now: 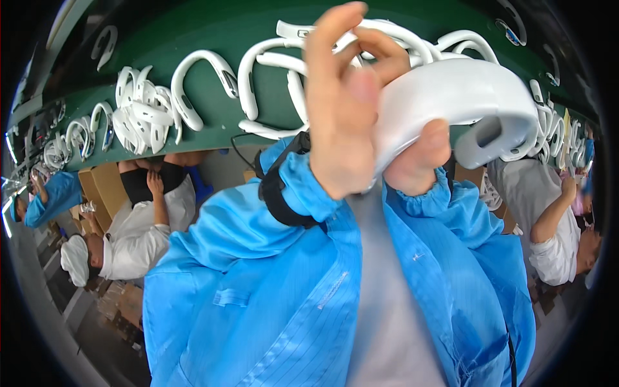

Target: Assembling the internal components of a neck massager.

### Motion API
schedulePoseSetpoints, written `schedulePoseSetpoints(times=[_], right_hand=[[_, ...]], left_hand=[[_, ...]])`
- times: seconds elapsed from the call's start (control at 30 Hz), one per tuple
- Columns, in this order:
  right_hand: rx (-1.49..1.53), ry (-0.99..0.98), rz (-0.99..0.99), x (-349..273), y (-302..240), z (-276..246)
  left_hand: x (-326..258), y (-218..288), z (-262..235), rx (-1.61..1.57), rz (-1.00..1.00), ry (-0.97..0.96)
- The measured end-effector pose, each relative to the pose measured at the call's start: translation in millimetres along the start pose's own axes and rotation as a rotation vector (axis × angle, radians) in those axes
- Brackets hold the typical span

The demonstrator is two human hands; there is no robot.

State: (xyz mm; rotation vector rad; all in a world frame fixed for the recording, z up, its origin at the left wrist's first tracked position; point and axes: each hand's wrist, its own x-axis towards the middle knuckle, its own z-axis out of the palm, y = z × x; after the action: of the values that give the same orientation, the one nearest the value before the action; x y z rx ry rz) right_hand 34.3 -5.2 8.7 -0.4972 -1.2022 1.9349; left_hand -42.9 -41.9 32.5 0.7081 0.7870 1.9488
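Both hands are raised close to the camera and share one white curved plastic band (451, 103), a neckband-shaped part held up in front of the view. The left hand (342, 109) pinches its upper end between thumb and forefinger, the remaining fingers spread loosely. The right hand (419, 161) is closed around the lower part of the band, thumb on the outer face; its fingers are largely hidden behind the part. A black wrist strap (284, 187) sits on the left blue sleeve (258, 258).

Risk, judged from this posture: the left hand's hold is a two-finger pinch on a smooth, glossy end, so a slip there would leave the part hanging from the right hand alone, and it could drop onto the lap or floor. Twisting between the two holds could also strain the thin arm of the band.

Beyond the hands runs a green tabletop (219, 39) carrying many similar white bands: a loose row (271, 71) just behind the held part, a denser heap (142, 116) to the left, and more (554, 129) at the right rim. The heaps lie close to the table edge, so a knock could push some off.

Brown cardboard boxes (103, 187) stand below the left side of the tabletop, plain-sided as far as can be seen. No label or sign is legible. Other workers in white (148, 238) and blue (58, 193) sit nearby, and one more at the right (554, 226).
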Motion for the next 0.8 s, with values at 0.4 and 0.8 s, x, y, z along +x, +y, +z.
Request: schedulePoseSetpoints(times=[0.4, 0.8], right_hand=[[-0.21, -0.166, 0.091, -5, 8, -10], [-0.112, -0.121, 0.187, -2, 15, -9]], left_hand=[[-12, -13, -17, 0.437, -0.152, -0.107], [-12, -12, -37, 0.397, -0.492, -0.115]])
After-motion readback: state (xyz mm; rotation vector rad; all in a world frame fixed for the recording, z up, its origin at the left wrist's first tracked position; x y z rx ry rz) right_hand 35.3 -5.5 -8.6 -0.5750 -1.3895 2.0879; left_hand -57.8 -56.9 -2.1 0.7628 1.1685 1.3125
